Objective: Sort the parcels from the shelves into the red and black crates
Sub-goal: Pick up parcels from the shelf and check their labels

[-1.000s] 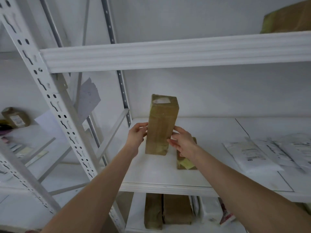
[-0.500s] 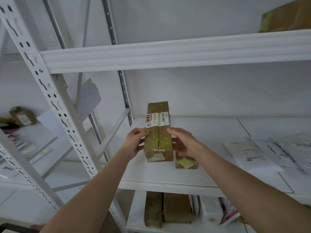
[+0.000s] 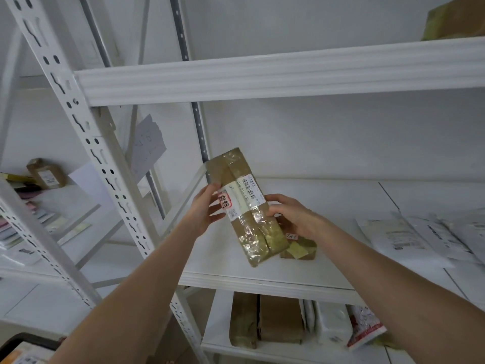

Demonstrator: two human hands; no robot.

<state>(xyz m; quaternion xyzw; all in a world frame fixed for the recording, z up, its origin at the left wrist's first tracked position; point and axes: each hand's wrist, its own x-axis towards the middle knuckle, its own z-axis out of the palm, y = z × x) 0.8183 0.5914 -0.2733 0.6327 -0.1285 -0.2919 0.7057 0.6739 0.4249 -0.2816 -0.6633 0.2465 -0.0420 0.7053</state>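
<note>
White steel racking, perforated upright (image 3: 86, 143) at front left.
Middle shelf (image 3: 341, 198): small brown parcel (image 3: 299, 249) with a yellow tape patch near the front, partly hidden. White mailers (image 3: 396, 237) lie flat and overlapping on the right.
Lower shelf (image 3: 217, 316): two brown boxes (image 3: 280, 319) side by side, touching. To their right, a white parcel (image 3: 333, 324) and a red-and-white bag (image 3: 364, 327).
Top shelf (image 3: 262, 74): brown package (image 3: 456, 19) at far right, mostly cut off.
Neighbouring shelf (image 3: 65, 200) on the left: labelled brown box (image 3: 46, 173) at the back. Flat items (image 3: 15, 224) along the left edge, too blurred to identify.
</note>
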